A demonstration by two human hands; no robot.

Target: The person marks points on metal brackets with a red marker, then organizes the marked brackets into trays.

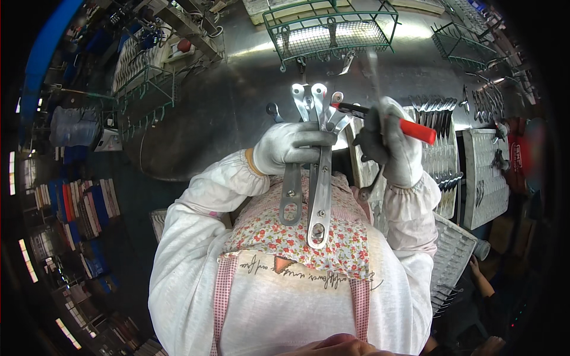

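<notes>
My left hand, in a white glove, is closed around a fanned bundle of long flat metal pieces. They have rounded ends with holes and small rivets along their length. Their lower ends hang over the floral apron, and their upper ends spread out above my fingers. My right hand, in a white glove with dark fingertips, grips a red and black marker pen. The pen's thin end points left, close to the upper ends of the metal pieces; I cannot tell whether it touches them.
A green wire basket rack with hanging metal parts stands at the far side of the metal table. Pale ridged trays with rows of metal parts lie on the right. Another person's arm shows at the lower right.
</notes>
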